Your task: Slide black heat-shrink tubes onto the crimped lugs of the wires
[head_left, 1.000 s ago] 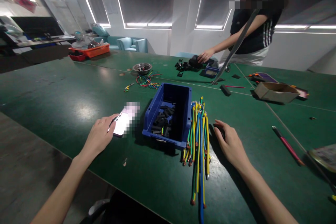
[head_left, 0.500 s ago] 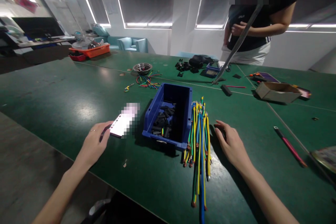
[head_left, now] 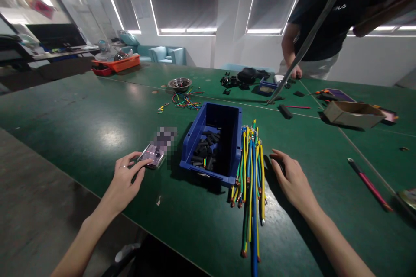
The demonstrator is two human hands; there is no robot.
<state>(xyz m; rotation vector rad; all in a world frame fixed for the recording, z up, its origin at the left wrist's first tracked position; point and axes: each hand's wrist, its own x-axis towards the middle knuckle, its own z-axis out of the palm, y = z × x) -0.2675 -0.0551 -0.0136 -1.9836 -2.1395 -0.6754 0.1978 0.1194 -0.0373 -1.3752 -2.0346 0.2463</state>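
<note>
My left hand [head_left: 125, 177] is at the near left of the table, its fingers apart, with a fingertip touching the phone [head_left: 152, 156] that lies on the green surface. The far part of the phone is pixelated. My right hand [head_left: 290, 175] rests on the table with slightly curled, parted fingers and holds nothing. Between the hands stands a blue bin [head_left: 208, 172] with black tubular pieces [head_left: 206, 149] inside. Along its right side lies a bundle of yellow, green and blue cables [head_left: 253, 181], just left of my right hand.
Farther back are a metal bowl [head_left: 180, 85], thin coloured wires [head_left: 186, 100], black parts [head_left: 248, 75] and an orange tray [head_left: 125, 64]. To the right lie a cardboard box [head_left: 352, 114] and a red cable [head_left: 370, 186]. Beyond the table stands a person [head_left: 318, 30].
My left index finger now reaches onto the phone, whose bright screen has turned dark. The person opposite leans forward with a hand lowered to the table. The view has shifted slightly.
</note>
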